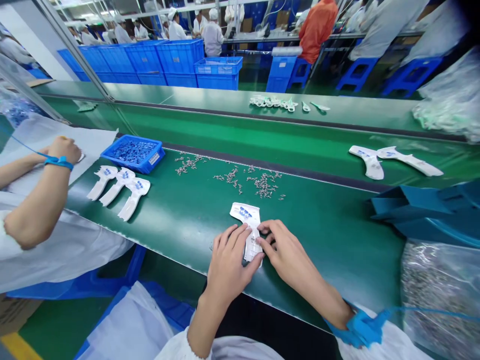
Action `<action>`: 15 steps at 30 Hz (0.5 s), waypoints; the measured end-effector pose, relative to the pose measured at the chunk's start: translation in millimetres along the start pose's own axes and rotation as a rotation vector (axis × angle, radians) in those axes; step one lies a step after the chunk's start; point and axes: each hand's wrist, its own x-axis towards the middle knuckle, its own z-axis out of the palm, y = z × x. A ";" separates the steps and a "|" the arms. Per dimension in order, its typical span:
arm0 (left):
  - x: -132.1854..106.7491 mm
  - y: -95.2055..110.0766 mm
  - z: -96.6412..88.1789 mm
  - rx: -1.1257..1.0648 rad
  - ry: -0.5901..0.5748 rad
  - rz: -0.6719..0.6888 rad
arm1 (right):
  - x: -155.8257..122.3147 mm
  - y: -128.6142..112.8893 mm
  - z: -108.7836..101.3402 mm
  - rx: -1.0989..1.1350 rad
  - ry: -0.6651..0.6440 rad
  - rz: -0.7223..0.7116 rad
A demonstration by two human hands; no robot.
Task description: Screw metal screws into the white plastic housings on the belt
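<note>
A white plastic gun-shaped handle shell (252, 231) lies on the green bench in front of me, with small blue pieces set in its upper end. My left hand (229, 265) grips its lower part, fingers over the left side and thumb near the bottom end. At the shell's right edge, my right hand (285, 252) has thumb and index finger bent close together over a small dark metal piece inside the shell. Whether anything is pinched between those fingertips is too small to tell. Scattered small metal parts (264, 185) lie just beyond the shell.
Three similar white shells (133, 197) lie left, near a blue tray (153, 159) of small blue parts. A co-worker's hand (64, 150) works beyond them. Two shells (408, 161) lie on the green conveyor. Blue bins (431, 207) and a bag of metal parts (442, 285) stand right.
</note>
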 end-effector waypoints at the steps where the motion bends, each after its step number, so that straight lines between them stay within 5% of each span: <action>1: 0.3 0.1 0.0 0.001 0.004 -0.007 | 2.5 0.2 -0.2 0.016 -0.008 0.024; 8: -0.9 -1.2 0.9 -0.023 0.008 -0.036 | 8.7 3.4 -3.3 0.655 -0.098 0.354; 15: -3.4 -1.8 0.3 -0.042 0.029 -0.018 | 4.5 -0.6 1.5 0.557 -0.077 0.275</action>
